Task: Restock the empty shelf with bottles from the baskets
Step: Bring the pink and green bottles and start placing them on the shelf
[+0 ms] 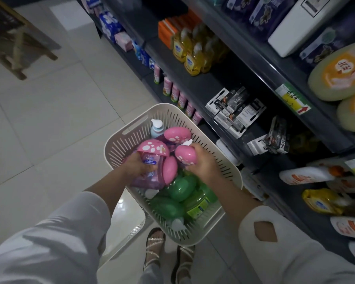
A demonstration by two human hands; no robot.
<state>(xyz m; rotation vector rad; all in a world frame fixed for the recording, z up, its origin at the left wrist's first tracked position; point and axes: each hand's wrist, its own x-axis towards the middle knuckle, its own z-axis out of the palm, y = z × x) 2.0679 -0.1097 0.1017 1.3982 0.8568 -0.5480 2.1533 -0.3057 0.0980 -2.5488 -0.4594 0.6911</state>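
Shelving unit [260,58] down the right side, dark and mostly stocked: yellow bottles [191,60] at the back, a row of pink tubes lower down, boxes nearer. A bare stretch of shelf [211,83] lies between the yellow bottles and the boxes, probably the gap to fill. None of the basket's bottles stand there yet.

Cream slatted basket [115,140] at floor level beside the shelving, seemingly resting on a second basket [129,222]. Still well loaded: green bottles [181,187] at the near end, pink mushroom-capped ones at the far end. Judged early in the job, with nearly all left to move.

Left hand [137,167] wrapped round the body of a pink-capped bottle [152,150], raised slightly inside the basket. Right hand [203,162] curled over the cap of another pink bottle [186,155], also within the basket.

Writing: one box [283,146] reads roughly "HO35". Shelf tag [293,99] is green and yellow with a red arrow, its text unreadable. Bottle labels too small to read
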